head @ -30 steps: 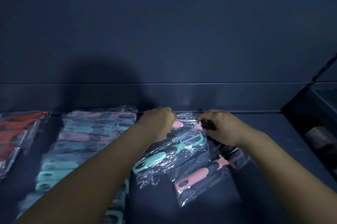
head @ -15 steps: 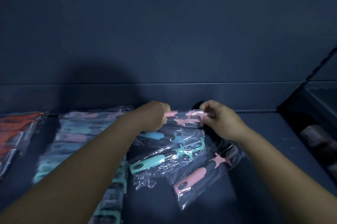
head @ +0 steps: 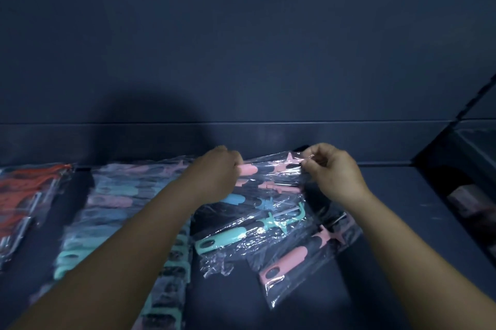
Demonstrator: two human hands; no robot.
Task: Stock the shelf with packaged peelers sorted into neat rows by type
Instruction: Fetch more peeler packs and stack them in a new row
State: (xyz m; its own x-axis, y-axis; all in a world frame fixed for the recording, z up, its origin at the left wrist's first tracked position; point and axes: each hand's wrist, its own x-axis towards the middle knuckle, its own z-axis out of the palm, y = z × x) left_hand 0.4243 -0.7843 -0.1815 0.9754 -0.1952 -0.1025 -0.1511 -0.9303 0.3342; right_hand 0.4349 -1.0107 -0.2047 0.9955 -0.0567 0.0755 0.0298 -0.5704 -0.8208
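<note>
Both hands hold one clear packet with a pink-handled peeler point(head: 271, 167) near the back of the dark shelf point(head: 402, 222). My left hand point(head: 214, 176) grips its handle end and my right hand point(head: 335, 171) pinches its right end. Below it lie loose packets: another pink one point(head: 279, 187), a blue peeler point(head: 241, 199), a teal peeler point(head: 228, 238) and a slanted pink peeler point(head: 287, 262). A long row of overlapping pink, blue and teal packets point(head: 112, 209) fills the shelf to the left, partly hidden by my left forearm.
Red-handled packaged peelers point(head: 24, 195) lie at the far left. The shelf's back wall point(head: 241, 141) rises just behind the hands. A darker compartment point(head: 469, 195) with dim items opens at the right. Bare shelf surface shows right of the loose packets.
Both hands have raised the pink peeler packet slightly and stretched it out between them near the back wall; the right hand moved further right. The loose packets below stayed put.
</note>
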